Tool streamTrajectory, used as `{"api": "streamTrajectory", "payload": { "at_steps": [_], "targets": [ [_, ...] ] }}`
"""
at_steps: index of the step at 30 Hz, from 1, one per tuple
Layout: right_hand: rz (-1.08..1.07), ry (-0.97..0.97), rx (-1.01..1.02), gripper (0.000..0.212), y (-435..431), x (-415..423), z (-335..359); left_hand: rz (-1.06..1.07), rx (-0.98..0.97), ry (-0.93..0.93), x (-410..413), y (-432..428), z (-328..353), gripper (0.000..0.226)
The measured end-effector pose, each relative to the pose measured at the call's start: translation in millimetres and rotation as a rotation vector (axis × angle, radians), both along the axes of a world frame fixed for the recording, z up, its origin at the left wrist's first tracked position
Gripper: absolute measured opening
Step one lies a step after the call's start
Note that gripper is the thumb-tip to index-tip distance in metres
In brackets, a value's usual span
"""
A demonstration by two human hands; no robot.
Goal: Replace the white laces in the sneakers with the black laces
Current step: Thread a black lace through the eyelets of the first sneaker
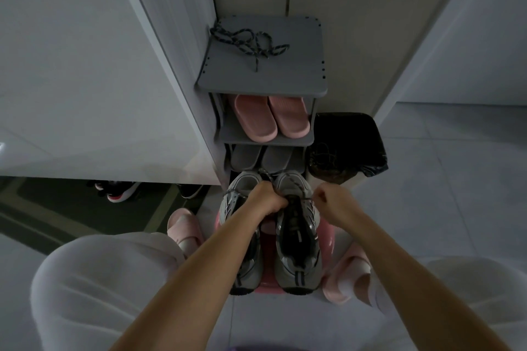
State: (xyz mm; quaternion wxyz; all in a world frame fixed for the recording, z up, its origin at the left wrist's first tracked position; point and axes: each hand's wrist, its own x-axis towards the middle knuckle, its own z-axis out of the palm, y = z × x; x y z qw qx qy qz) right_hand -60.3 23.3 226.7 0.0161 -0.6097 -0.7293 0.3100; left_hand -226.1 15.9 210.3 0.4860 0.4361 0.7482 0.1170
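Two grey sneakers stand side by side on a pink stool (328, 239), toes pointing away from me. My left hand (263, 199) grips the tongue area of the right sneaker (298, 248), fingers curled in among its lacing. My right hand (332, 202) is a fist pinching a dark lace end (309, 196) pulled out to the right of that shoe. The left sneaker (242, 194) lies partly under my left forearm. A loose dark speckled lace (251, 43) lies tangled on top of the grey shoe rack (285, 71). No white lace is clearly visible.
The rack holds pink slippers (272, 117) and grey slippers (262, 157) on lower shelves. A black-lined bin (346, 145) stands right of it. White cabinet doors flank the rack. Dark shoes (119, 191) lie on a mat at left. My knees and pink slippers frame the stool.
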Motion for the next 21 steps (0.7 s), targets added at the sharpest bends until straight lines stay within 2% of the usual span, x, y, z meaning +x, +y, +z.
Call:
{"api": "streamTrajectory", "payload": {
  "at_steps": [7, 11, 15, 17, 18, 21],
  "targets": [
    [-0.311, -0.106, 0.075, 0.018, 4, 69, -4, 0.008, 0.002, -0.023, 0, 1, 1, 0.017],
    [-0.170, -0.232, -0.118, 0.011, 0, 63, -12, 0.006, 0.015, -0.035, 1, 0, 1, 0.023],
    [-0.116, -0.069, 0.019, 0.029, 2, 18, -11, 0.005, 0.024, -0.020, 0, -2, 1, 0.019],
    [-0.110, 0.046, 0.062, 0.025, 6, -9, -12, 0.002, 0.029, -0.023, 1, -2, 2, 0.023],
    [-0.095, 0.044, 0.055, 0.018, 7, -21, -15, -0.009, 0.032, -0.011, 1, -2, 3, 0.029],
    [-0.054, -0.181, -0.013, 0.035, 10, -45, -17, -0.025, 0.047, 0.010, 2, -2, 6, 0.034]
  ]
}}
